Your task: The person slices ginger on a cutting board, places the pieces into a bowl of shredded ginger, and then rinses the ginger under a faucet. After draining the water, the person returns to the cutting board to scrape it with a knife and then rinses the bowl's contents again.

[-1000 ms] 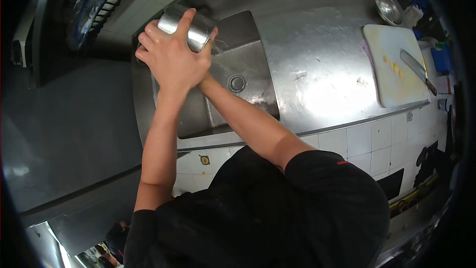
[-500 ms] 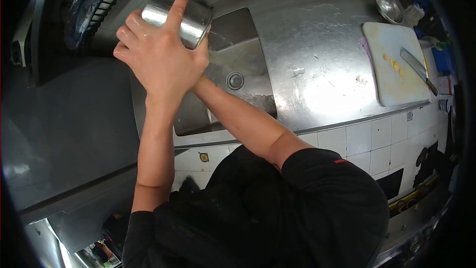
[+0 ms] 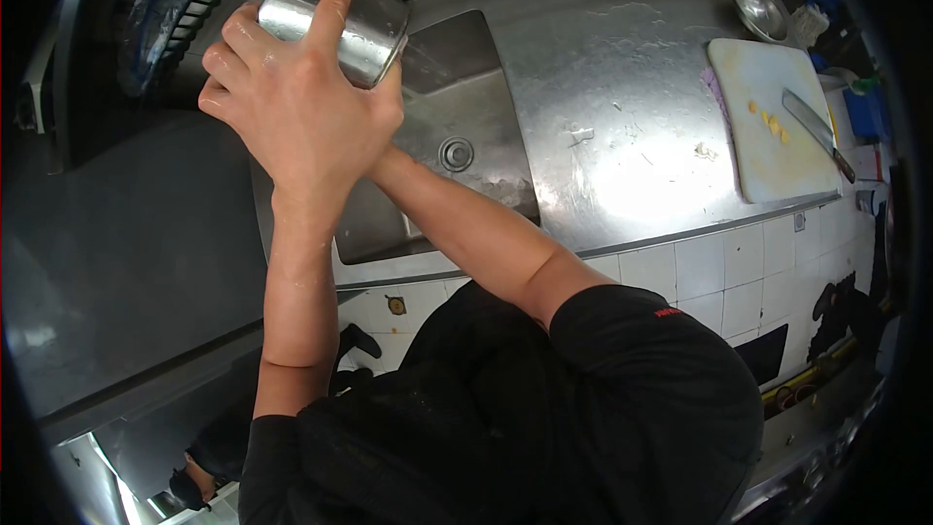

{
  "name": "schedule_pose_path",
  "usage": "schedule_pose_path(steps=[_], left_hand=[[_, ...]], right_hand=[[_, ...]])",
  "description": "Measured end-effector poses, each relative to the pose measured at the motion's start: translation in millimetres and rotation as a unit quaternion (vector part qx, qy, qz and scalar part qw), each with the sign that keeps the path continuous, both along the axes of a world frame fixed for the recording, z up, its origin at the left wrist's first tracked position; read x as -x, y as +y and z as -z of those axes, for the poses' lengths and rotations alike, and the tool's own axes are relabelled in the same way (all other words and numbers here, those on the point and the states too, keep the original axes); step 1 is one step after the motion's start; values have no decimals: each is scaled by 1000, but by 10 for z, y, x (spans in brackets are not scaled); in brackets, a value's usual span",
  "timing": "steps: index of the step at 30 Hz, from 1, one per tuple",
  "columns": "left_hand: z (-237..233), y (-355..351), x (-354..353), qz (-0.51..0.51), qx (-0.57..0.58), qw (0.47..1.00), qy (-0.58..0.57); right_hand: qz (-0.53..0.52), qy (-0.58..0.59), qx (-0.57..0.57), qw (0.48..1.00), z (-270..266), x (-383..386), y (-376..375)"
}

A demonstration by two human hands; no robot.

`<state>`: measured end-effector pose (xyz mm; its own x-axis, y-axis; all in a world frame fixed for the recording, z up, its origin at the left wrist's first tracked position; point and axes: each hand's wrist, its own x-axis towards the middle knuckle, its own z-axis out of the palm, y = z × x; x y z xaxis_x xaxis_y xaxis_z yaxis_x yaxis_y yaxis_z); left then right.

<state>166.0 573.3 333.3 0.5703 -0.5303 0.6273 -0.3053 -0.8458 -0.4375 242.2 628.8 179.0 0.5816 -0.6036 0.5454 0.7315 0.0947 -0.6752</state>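
Observation:
My left hand is clamped around a shiny steel cup, held tilted on its side above the far left corner of the sink. The index finger lies across the cup's wall. My right forearm runs from the black sleeve up under the left hand. The right hand itself is hidden behind the left hand, so its grip does not show. The drain sits in the basin just right of my hands.
A steel counter stretches right of the sink. On it lie a white cutting board with a knife and yellow bits, and a metal bowl behind. White tiles face the counter front. Another person shows at lower left.
Both arms have lifted the cup up and to the left, from over the basin toward its left corner. The left hand now looks larger and nearer the camera.

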Motion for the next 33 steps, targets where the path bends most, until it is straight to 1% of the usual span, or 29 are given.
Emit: schedule_pose_path(steps=[8, 11, 13, 14, 16, 17, 18, 19, 20, 21, 22, 23, 25, 26, 27, 28, 30, 31, 32, 33], left_hand=[[83, 95, -90, -1, 17, 1000, 10], [178, 183, -164, -8, 47, 998, 30], [295, 304, -259, 3, 104, 993, 58], [374, 383, -333, 2, 107, 993, 58], [553, 557, -501, 23, 225, 965, 132], [615, 622, -556, 1, 268, 948, 173], [754, 756, -680, 2, 329, 921, 207], [944, 939, -845, 4, 389, 890, 239], [1175, 1142, -998, -29, 427, 862, 273], [1426, 1314, -1160, -16, 490, 816, 307], [1702, 1467, -1282, 11, 617, 700, 361], [2003, 1611, -1380, 38, 724, 559, 402], [2630, 1862, -1475, 66, 835, 282, 468], [2965, 1918, -1507, 85, 836, 247, 483], [3022, 1822, -1466, 69, 855, 218, 466], [3048, 1808, -1493, 75, 858, 212, 462], [3158, 1809, -1488, 3, 871, 151, 467], [3175, 1783, -1509, 17, 872, 178, 456], [3187, 1768, -1549, 12, 879, 167, 446], [3202, 1770, -1607, 24, 881, 139, 452]], right_hand=[[40, 39, 24, 998, 162, -81, 70], [52, 55, 33, 997, 229, -147, 91], [62, 62, 41, 995, 275, -217, 109], [64, 66, 46, 995, 292, -279, 108], [69, 79, 62, 993, 357, -406, 104], [66, 89, 72, 991, 404, -470, 101], [53, 98, 86, 990, 460, -525, 83], [-6, 144, 121, 982, 539, -564, 20], [-4, 142, 127, 982, 584, -612, 7], [-36, 227, 237, 944, 623, -655, 15], [-66, 308, 342, 885, 643, -683, 10], [-121, 346, 418, 831, 622, -691, -37], [-158, 369, 542, 739, 960, -859, 48], [-147, 364, 549, 738, 1087, -939, 70], [-162, 383, 578, 702, 1224, -967, 111], [-181, 403, 605, 662, 1261, -998, 122], [-187, 403, 622, 645, 1345, -1126, 110], [-196, 403, 631, 634, 1353, -1149, 110], [-205, 401, 640, 622, 1357, -1197, 106], [-195, 409, 639, 622, 1263, -1253, 91]])
